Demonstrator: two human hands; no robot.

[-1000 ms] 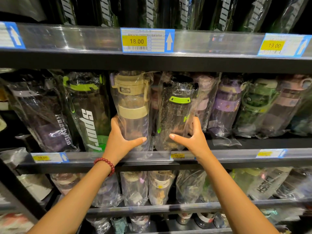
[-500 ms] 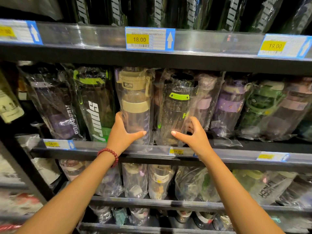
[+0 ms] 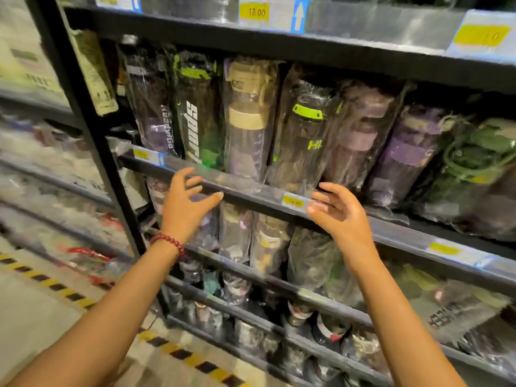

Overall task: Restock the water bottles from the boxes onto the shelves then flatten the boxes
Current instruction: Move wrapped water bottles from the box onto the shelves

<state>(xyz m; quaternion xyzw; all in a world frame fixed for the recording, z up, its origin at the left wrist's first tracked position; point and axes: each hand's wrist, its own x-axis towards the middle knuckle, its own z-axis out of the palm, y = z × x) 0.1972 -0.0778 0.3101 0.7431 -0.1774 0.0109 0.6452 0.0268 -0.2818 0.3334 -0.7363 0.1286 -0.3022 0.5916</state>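
Observation:
A row of plastic-wrapped water bottles stands on the middle shelf (image 3: 251, 191). Among them are a beige-lidded bottle (image 3: 247, 118) and a dark bottle with a green band (image 3: 304, 129) beside it. My left hand (image 3: 185, 203), with a red bead bracelet on the wrist, hovers just in front of the shelf edge, below the beige-lidded bottle, fingers spread and holding nothing. My right hand (image 3: 339, 215) is held apart from the dark bottle, in front of the yellow price tag (image 3: 292, 201), fingers loosely bent and empty. No box is in view.
A black upright post (image 3: 83, 113) borders the shelf at left. More wrapped bottles fill the lower shelves (image 3: 268, 241) and the shelf above. Yellow-black hazard tape (image 3: 69, 296) runs across the floor at lower left. The view is blurred by motion.
Both hands have let go of the two bottles and drawn back off the shelf. The view has swung left and down, showing the post and the floor.

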